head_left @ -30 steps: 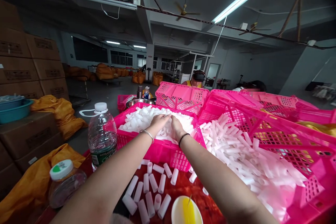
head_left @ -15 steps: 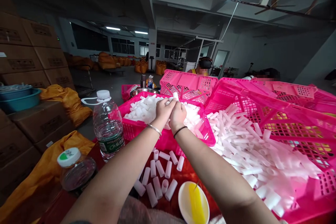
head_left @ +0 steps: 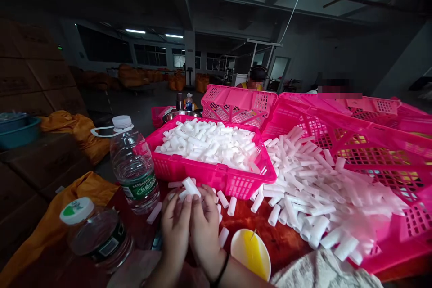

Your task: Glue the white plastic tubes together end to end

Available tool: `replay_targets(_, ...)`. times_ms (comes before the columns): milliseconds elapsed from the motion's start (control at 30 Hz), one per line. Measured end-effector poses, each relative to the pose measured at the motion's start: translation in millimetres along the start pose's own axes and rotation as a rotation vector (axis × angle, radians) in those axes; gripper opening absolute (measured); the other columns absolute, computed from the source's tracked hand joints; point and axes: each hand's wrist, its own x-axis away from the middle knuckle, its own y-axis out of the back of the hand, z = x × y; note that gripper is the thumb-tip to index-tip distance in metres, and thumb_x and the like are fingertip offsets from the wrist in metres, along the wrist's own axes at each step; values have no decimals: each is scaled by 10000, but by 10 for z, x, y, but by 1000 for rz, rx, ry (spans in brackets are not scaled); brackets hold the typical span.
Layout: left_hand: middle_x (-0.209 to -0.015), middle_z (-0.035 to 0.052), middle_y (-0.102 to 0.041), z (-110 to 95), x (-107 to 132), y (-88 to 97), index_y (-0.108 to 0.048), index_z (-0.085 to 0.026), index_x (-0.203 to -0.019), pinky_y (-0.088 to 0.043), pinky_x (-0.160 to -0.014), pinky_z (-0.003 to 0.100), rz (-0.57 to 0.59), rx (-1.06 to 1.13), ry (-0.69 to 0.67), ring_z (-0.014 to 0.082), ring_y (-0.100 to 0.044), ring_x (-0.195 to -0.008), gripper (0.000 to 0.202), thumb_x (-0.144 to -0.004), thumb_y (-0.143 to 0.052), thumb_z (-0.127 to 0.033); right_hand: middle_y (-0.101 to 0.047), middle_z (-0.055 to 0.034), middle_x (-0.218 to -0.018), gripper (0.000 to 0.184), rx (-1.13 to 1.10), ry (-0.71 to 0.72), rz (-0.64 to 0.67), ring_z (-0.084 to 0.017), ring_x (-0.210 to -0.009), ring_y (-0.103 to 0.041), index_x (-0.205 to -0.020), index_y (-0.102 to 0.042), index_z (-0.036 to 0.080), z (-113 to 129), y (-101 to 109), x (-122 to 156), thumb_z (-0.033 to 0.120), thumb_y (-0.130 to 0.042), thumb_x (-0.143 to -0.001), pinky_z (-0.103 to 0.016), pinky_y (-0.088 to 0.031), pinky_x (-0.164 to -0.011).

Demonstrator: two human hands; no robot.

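Note:
My left hand (head_left: pixel 176 227) and my right hand (head_left: pixel 204 225) lie side by side, palms down, cupped over a bunch of white tubes (head_left: pixel 189 186) on the red table (head_left: pixel 270 236), close to me. A few tube ends stick out past my fingertips. Just beyond my hands stands a pink crate (head_left: pixel 202 172) filled with several more white tubes (head_left: pixel 209 141). To the right a big pile of the same white tubes (head_left: pixel 303 180) spills out of a tilted pink crate (head_left: pixel 371 153).
A water bottle (head_left: pixel 133 166) stands left of my hands, and a capped jar (head_left: pixel 96 234) sits nearer me. A small white dish with yellow liquid (head_left: pixel 250 254) lies right of my wrist. Yellow sacks (head_left: pixel 50 220), cardboard boxes and more pink crates (head_left: pixel 238 103) surround the table; a person sits behind them.
Both hands lifted a handful of white tubes out of the pink crate and drew back toward me, coming down together on the red table.

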Motion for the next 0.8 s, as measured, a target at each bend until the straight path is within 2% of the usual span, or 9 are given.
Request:
replay_targets(67,-1029,100,-679,254,-29,4,-680,-180,-949,-526,-890,402,7,-63,101,289,-638,-1001,426,-760,-622,-557,-670,-114,-1120,255,69,-90,51,-231,-1059,-622,-1009,-660,160,-143,4,-83,260,-469,-871,-374,-485,-956)
replay_targets(167,-1022,97,-684,460,-118,-15,-692,-192,-929,-519,-887,420,28,-165,141,305,-635,-1021,394,-746,-602,-529,-649,-119,-1173,289,393,-182,244,-212,-1113,-599,-1004,-666,149,-142,75,-310,143,-429,-838,-331,-457,-977)
replay_targets(233,-1053,98,-682,504,-165,-15,-696,-198,-931,-495,-922,432,54,-188,134,310,-622,-1056,347,-719,-609,-459,-630,-110,-1227,327,555,-223,373,-215,-1157,-582,-1021,-680,159,-65,141,-459,94,-448,-800,-324,-451,-974)
replay_targets(367,-1060,91,-693,461,-185,35,-683,-208,-956,-472,-940,458,114,-207,123,309,-621,-1052,322,-680,-575,-334,-675,-101,-1182,354,700,-248,565,-257,-1011,-664,-972,-715,191,180,255,-620,58,-593,-668,-323,-508,-803)
replay_targets(433,-1042,85,-690,353,-179,64,-662,-215,-957,-472,-927,473,115,-259,74,311,-621,-1026,313,-679,-557,-312,-702,-125,-1126,328,771,-235,623,-287,-963,-677,-961,-724,184,383,316,-648,88,-634,-660,-340,-503,-751)
replay_targets(533,-1059,94,-655,18,-250,23,-613,-219,-976,-461,-944,475,75,-365,-210,308,-602,-1038,289,-715,-522,-302,-734,-128,-1011,252,840,-104,634,-279,-919,-685,-1013,-716,179,780,443,-790,246,-593,-803,-341,-491,-743)
replay_targets(633,-1135,110,-618,-451,-540,-229,-574,-213,-1037,-408,-1029,448,121,-452,-462,297,-549,-1146,281,-781,-490,-296,-722,-108,-1049,347,970,64,461,-230,-920,-681,-1145,-660,182,1122,593,-1221,395,-539,-898,-303,-499,-770)
replay_targets(733,-1258,106,-568,-798,-1041,-675,-554,-213,-1135,-350,-1086,418,261,-655,-296,288,-469,-1260,328,-827,-481,-299,-670,-132,-1139,355,1111,42,260,-223,-1011,-645,-1191,-608,126,1239,715,-1822,366,-529,-942,-340,-503,-870)
replay_targets(800,-1233,152,-577,-876,-1391,-981,-584,-190,-1129,-382,-1038,487,311,-711,-184,356,-479,-1238,353,-831,-520,-368,-626,-113,-1188,331,1158,22,197,-222,-1021,-631,-1208,-578,138,1214,764,-2146,340,-551,-948,-403,-523,-871)
